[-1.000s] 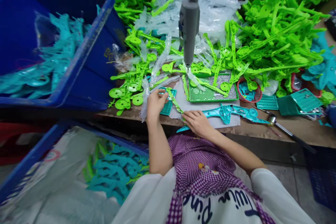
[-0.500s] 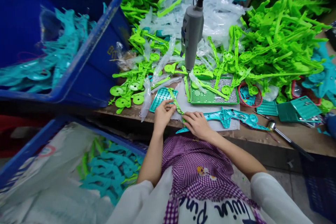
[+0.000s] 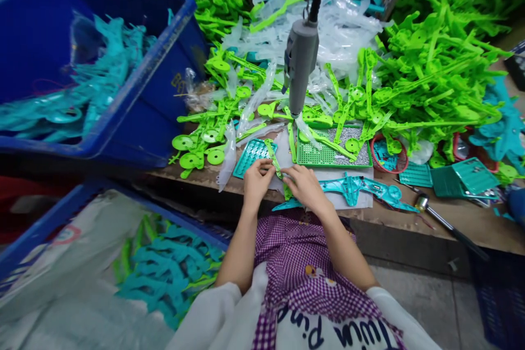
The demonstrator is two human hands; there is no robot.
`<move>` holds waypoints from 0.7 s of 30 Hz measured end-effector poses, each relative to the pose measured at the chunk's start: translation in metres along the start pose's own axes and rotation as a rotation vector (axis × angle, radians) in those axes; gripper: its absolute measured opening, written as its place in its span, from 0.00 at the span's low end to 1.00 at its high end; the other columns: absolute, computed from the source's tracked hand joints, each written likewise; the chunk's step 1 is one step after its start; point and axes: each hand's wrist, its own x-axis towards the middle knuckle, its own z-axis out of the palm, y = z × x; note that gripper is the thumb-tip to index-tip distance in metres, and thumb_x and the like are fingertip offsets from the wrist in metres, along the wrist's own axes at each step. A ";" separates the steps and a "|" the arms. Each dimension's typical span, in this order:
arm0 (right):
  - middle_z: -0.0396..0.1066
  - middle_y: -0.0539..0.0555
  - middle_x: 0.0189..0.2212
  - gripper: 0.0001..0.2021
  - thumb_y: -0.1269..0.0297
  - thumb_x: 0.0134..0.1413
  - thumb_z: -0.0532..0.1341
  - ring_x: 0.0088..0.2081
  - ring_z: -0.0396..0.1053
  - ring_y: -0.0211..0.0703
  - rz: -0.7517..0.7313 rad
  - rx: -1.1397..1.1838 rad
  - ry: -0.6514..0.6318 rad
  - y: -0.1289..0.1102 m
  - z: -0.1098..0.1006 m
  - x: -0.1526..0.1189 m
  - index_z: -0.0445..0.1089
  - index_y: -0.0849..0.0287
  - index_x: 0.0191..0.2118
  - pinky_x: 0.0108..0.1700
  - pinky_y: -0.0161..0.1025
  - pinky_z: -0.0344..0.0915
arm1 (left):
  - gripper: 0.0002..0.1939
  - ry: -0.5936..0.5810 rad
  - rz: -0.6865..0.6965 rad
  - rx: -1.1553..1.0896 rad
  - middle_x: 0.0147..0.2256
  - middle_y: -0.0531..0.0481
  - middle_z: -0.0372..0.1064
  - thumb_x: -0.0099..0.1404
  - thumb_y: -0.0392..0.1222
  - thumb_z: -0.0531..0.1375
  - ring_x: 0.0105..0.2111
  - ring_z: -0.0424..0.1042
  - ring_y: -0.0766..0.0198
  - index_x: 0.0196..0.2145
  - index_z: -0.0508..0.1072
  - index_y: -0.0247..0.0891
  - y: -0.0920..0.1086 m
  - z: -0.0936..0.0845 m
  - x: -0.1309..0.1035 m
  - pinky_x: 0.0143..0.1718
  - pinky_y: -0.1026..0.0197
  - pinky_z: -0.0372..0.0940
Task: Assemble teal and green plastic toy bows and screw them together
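A narrow lime-green plastic part (image 3: pixel 272 157) stands at a slant between my hands. My left hand (image 3: pixel 259 179) pinches it from the left, thumb and fingers together. My right hand (image 3: pixel 302 185) has its fingertips on the lower end of that part; they cover some of it. Beneath the right hand runs a long teal plastic piece (image 3: pixel 351 188), bow-like in outline, lying across a white sheet (image 3: pixel 365 201) at the table edge. Just beyond the left hand is a teal tray with small compartments (image 3: pixel 251 156).
Overhead hangs a grey electric screwdriver (image 3: pixel 301 60). A green tray (image 3: pixel 315 159) of small metal pieces sits behind the hands. A hammer (image 3: pixel 443 217) lies at right. Lime-green parts (image 3: pixel 435 65) are heaped behind; a blue bin (image 3: pixel 135 87) stands left.
My right hand has shifted slightly, its forearm now angled more steeply, with fingertips close to the green part. My left hand keeps its pinch. The camera view has moved a little.
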 end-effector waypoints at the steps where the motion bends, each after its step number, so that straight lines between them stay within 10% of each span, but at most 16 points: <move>1: 0.71 0.57 0.45 0.13 0.65 0.67 0.53 0.48 0.67 0.47 0.011 0.004 0.010 -0.002 -0.001 0.008 0.70 0.55 0.52 0.47 0.41 0.59 | 0.13 -0.005 0.001 0.014 0.31 0.49 0.76 0.52 0.40 0.64 0.25 0.73 0.65 0.37 0.75 0.37 0.000 -0.001 0.000 0.30 0.63 0.67; 11: 0.67 0.55 0.45 0.08 0.67 0.61 0.58 0.44 0.69 0.45 0.088 0.066 0.076 -0.002 0.018 0.019 0.69 0.57 0.46 0.45 0.40 0.63 | 0.20 -0.148 -0.009 -0.027 0.30 0.52 0.74 0.56 0.40 0.63 0.25 0.72 0.66 0.47 0.70 0.36 -0.006 -0.007 0.002 0.29 0.63 0.67; 21: 0.67 0.54 0.40 0.05 0.68 0.60 0.58 0.40 0.67 0.45 0.153 0.180 0.162 0.004 0.043 0.017 0.63 0.56 0.42 0.40 0.39 0.62 | 0.05 -0.502 0.634 0.847 0.45 0.44 0.66 0.62 0.37 0.61 0.47 0.67 0.51 0.36 0.77 0.40 0.038 -0.030 0.026 0.48 0.50 0.62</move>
